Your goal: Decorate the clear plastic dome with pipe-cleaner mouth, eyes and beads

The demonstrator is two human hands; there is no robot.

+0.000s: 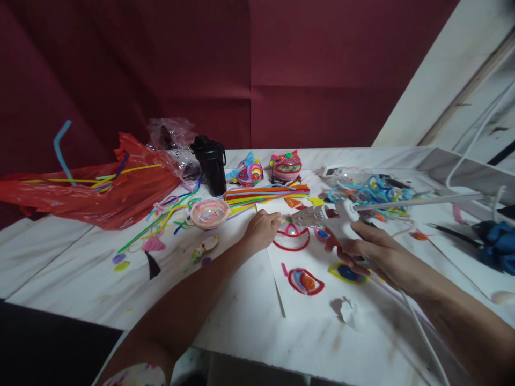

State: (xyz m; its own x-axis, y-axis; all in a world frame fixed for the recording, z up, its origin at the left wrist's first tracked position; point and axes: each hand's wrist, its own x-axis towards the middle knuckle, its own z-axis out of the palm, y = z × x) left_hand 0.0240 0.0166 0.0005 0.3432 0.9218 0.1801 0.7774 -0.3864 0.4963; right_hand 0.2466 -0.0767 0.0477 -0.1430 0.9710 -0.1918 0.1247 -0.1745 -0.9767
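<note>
My right hand (372, 249) is wrapped round a white glue gun (344, 222), with a clear glue stick at its back and its nozzle pointing left. The nozzle is over a red-rimmed piece (292, 241) on a white paper sheet (261, 289). My left hand (262, 230) has its fingers pinched together at that piece's upper left edge; what they hold, if anything, is too small to tell. Below lies a red-rimmed eye shape with an orange centre (306, 282). A yellow-rimmed blue eye shape (349, 272) is under my right hand.
Behind are pipe cleaners (265, 195), a patterned bowl (210, 213), a black bottle (212, 166) and two decorated figures (249, 170). A red plastic bag (96, 201) is at left; blue scraps (378, 190) lie at right. A white cord (422, 332) trails below my right arm.
</note>
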